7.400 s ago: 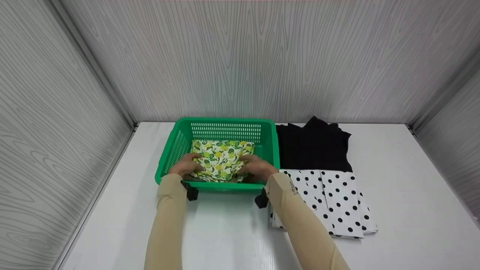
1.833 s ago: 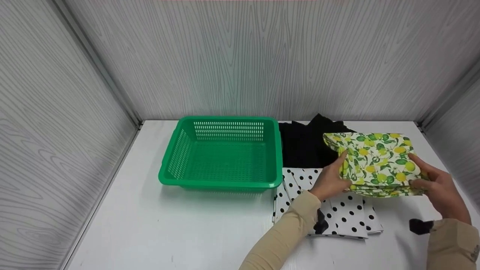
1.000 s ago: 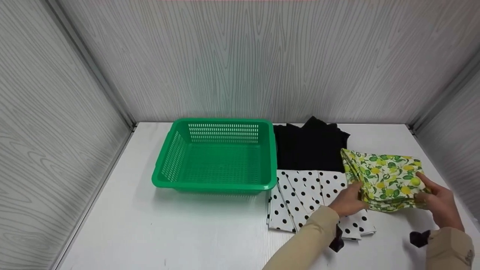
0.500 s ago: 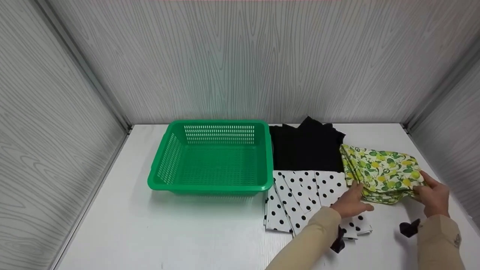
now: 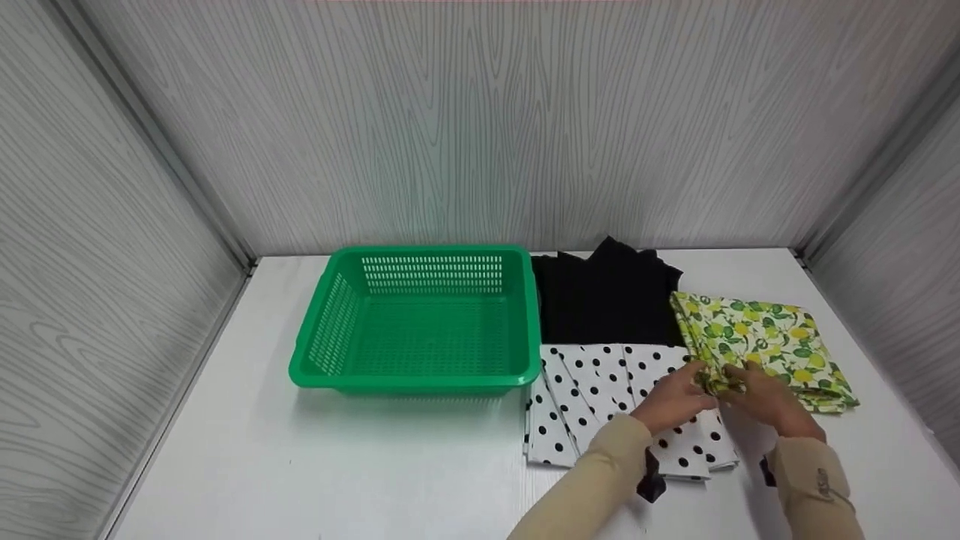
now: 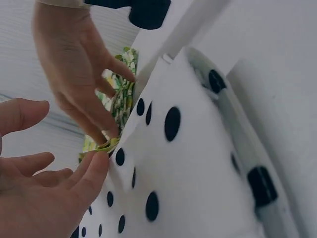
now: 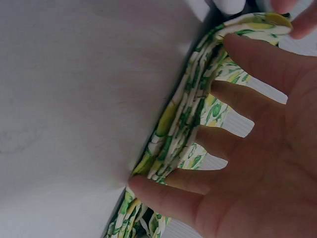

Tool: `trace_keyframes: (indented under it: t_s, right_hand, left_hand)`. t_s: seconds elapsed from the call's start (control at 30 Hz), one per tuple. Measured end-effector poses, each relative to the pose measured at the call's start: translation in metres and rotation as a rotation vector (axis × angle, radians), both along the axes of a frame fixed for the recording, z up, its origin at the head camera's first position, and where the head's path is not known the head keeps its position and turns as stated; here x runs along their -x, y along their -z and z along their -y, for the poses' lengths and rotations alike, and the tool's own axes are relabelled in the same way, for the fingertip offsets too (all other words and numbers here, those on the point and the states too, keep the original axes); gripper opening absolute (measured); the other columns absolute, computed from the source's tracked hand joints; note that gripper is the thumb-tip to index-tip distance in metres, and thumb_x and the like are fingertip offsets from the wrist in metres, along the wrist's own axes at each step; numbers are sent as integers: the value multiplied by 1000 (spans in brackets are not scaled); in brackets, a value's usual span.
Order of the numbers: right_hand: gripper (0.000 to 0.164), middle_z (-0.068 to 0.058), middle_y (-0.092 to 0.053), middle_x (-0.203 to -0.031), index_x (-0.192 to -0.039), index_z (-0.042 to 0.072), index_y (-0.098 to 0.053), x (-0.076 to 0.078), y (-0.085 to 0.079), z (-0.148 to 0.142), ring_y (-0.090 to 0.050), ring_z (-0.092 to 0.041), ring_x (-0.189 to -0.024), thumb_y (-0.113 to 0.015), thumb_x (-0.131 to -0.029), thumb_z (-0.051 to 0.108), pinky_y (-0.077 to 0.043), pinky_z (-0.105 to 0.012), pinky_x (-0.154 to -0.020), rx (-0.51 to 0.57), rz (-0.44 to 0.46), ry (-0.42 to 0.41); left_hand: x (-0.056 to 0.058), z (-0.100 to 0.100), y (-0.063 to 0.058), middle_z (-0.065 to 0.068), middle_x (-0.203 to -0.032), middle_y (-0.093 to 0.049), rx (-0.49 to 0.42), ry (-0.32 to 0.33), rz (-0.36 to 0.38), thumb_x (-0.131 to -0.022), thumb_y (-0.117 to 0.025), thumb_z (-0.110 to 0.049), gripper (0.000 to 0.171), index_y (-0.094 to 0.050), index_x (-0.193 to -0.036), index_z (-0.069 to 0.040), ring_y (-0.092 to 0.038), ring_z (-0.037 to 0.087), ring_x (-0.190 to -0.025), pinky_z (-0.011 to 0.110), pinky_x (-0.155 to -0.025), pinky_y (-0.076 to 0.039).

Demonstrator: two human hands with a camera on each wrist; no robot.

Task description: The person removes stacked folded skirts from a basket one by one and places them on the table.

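Note:
A folded lemon-print cloth (image 5: 772, 337) lies on the table at the right, its stacked layers showing along the near edge in the right wrist view. My left hand (image 5: 673, 401) is at its near left corner; in the left wrist view the fingertips (image 6: 100, 156) touch that corner, the thumb standing away. My right hand (image 5: 769, 401) reaches over the same near edge. Its fingers (image 7: 218, 141) are spread along the layers in the right wrist view. Under my left hand lies a folded white cloth with black dots (image 5: 592, 397).
A green plastic basket (image 5: 420, 379) with slotted walls stands left of the cloths, nothing seen inside. Folded black cloth (image 5: 607, 300) lies behind the dotted one. Grey wood-grain panels (image 5: 450, 127) enclose the white table (image 5: 375, 465) at the back and sides.
The lemon-print cloth went from the basket to the table's right side. Since half a second ago, my right hand has let go of its right side and moved left, near my left hand.

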State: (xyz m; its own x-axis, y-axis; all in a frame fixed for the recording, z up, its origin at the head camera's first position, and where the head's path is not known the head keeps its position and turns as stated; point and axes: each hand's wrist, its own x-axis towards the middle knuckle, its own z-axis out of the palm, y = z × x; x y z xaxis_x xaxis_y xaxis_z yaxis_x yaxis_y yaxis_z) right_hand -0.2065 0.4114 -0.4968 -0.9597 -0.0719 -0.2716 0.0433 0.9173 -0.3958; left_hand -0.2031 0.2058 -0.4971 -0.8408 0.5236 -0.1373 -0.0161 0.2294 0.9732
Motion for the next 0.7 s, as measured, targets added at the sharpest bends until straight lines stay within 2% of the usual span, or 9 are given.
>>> trace_keyframes:
  t_s: [0.07,0.13,0.27,0.4,0.57,0.7]
  right_hand:
    - [67,-51,-15,-146,-145,-17,-35,7,2,-5,-15,-77,-127,-58,-102,28,-26,-80,-99,-24,9,16]
    - [68,-51,-10,-147,-146,-17,-31,14,3,-12,-6,-77,-128,-56,-103,28,-20,-82,-99,-26,7,32]
    - [66,-51,-6,-147,-147,-19,-27,28,7,-24,1,-77,-129,-51,-104,25,-13,-83,-101,-12,-33,41]
    - [64,-51,-6,-147,-147,-19,-25,37,13,-31,5,-78,-129,-47,-106,24,-10,-83,-101,-9,-57,61]
    - [61,-48,-5,-150,-148,-16,-24,39,18,-36,6,-75,-132,-44,-106,24,-14,-84,-100,-1,-56,109]
    - [68,-45,-2,-153,-150,-15,-24,36,18,-31,7,-72,-135,-43,-107,34,-8,-85,-100,32,-74,153]
  left_hand:
    - [3,14,-5,2,-139,-59,-29,4,11,-98,-66,-16,55,-50,-150,-18,-61,8,-114,26,-89,-51]
    - [6,30,-8,0,-140,-58,-52,23,-20,-99,-64,-17,51,-52,-149,-17,-61,6,-112,25,-88,-51]
    - [11,64,-12,-5,-139,-58,-76,59,-99,-102,-62,-17,44,-56,-145,-12,-60,4,-109,22,-84,-51]
    - [10,103,-12,0,-134,-63,-68,78,-180,-103,-60,-18,39,-58,-141,-7,-61,6,-109,22,-84,-51]
    - [4,153,-15,6,-131,-65,-95,39,-253,-104,-57,-15,33,-62,-135,-4,-63,15,-112,26,-90,-51]
    - [-1,196,-26,12,-132,-64,-130,-15,-342,-106,-55,-14,31,-62,-133,-1,-62,24,-117,34,-96,-51]
